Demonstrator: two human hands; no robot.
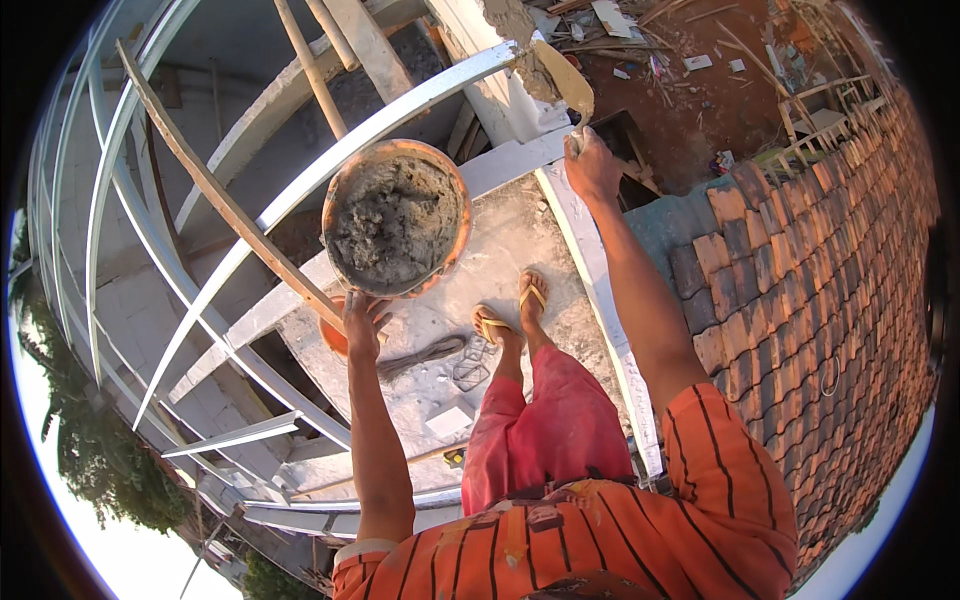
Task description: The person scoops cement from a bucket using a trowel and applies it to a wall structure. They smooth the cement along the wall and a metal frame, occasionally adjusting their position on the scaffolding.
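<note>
My right hand (pixel 592 168) is closed around the handle of a trowel (pixel 564 80), raised ahead of me to the right. Its blade is against wet mortar (pixel 536 72) on the side of a pale concrete post (pixel 500 105). A round orange bucket (pixel 468 215), partly filled with grey mortar (pixel 395 218), sits in front of me beside a curved metal beam (pixel 300 190). Just below the bucket's near rim is my left hand (pixel 362 328), fingers spread, next to a long wooden pole (pixel 235 215). Whether that hand bears any of the bucket's weight, I cannot tell.
My sandalled feet stand on a concrete slab (pixel 570 330). On it lie a coil of dark cord (pixel 425 355) and an orange container (pixel 333 338). Metal framing crosses open drops to the left. A tiled roof (pixel 790 290) slopes at right. Debris covers the ground (pixel 690 110) far below.
</note>
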